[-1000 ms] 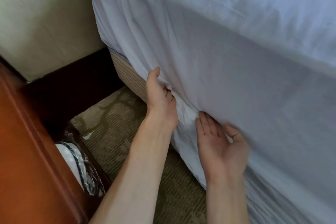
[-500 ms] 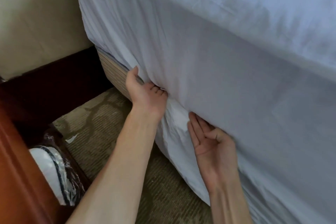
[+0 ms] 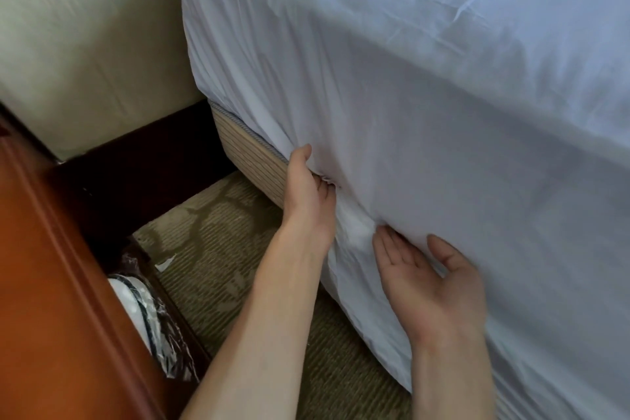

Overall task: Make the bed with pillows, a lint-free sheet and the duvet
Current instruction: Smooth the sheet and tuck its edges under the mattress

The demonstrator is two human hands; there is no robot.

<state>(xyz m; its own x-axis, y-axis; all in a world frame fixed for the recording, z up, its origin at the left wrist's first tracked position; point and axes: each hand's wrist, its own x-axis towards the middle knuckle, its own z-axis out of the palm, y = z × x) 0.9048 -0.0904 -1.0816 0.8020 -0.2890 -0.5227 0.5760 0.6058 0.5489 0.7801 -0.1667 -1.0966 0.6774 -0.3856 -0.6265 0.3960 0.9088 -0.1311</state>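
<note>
Your left hand [image 3: 308, 194] has its fingers curled into a fold of the sheet [image 3: 443, 112], thumb pointing up, right where the fabric meets the bed base [image 3: 252, 160]. Your right hand [image 3: 422, 280] lies released, palm up, its straight fingers pressed against the hanging cloth just beside the left, their tips hidden in a crease. Between the 2 hands the sheet bunches into a small white wad. It drapes over the bed's top and down its side, thin, smooth and lightly wrinkled. The base is tan with ribbed stripes and a blue corded edge. Below lies an olive, patterned carpet [image 3: 238, 249]. A pale, textured wall [image 3: 85, 44] stands behind, and a glossy reddish wooden cabinet [image 3: 51, 283] is at your left, with a crinkled clear bag [image 3: 160, 334] beside it.
</note>
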